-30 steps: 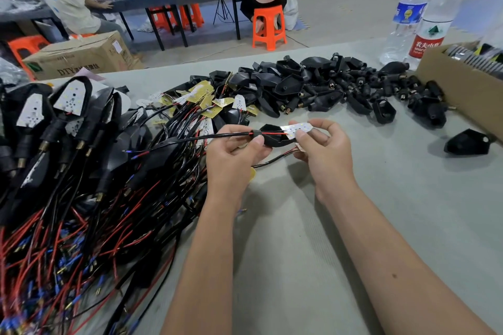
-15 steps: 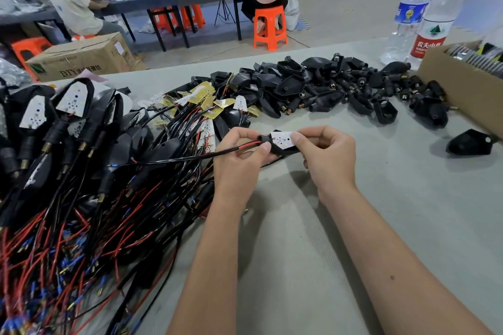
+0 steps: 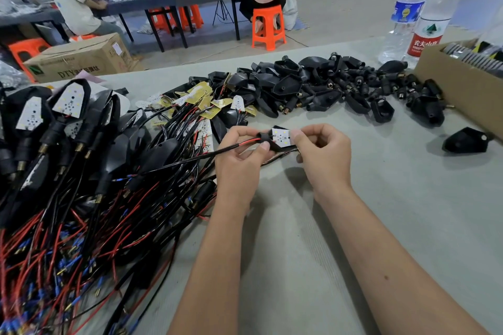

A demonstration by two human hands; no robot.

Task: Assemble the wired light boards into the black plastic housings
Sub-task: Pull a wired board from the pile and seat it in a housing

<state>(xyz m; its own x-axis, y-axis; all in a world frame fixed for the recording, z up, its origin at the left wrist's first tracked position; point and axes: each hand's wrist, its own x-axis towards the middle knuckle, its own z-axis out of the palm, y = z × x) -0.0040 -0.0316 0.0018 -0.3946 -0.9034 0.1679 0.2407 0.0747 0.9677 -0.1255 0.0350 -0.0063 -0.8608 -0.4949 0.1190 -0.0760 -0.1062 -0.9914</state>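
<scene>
Above the grey table, my left hand (image 3: 242, 155) pinches the neck of a black plastic housing (image 3: 275, 145), where red and black wires (image 3: 245, 142) leave it. A white light board (image 3: 281, 136) sits in the housing's open face. My right hand (image 3: 324, 152) pinches the board's right end between thumb and forefinger. Empty black housings (image 3: 321, 87) lie heaped behind my hands. Loose wired boards (image 3: 201, 103) lie to their left. Assembled lights with red and black wires (image 3: 60, 149) cover the table's left side.
A cardboard box (image 3: 460, 90) with parts stands at the right edge, a lone black housing (image 3: 465, 140) beside it. Two water bottles (image 3: 424, 13) stand at the back right. People sit at tables in the background, with an orange stool (image 3: 268, 27) and a carton (image 3: 79, 58).
The light board has gone from above the housing's far end down into the housing's open face. Both hands have dropped slightly toward the table.
</scene>
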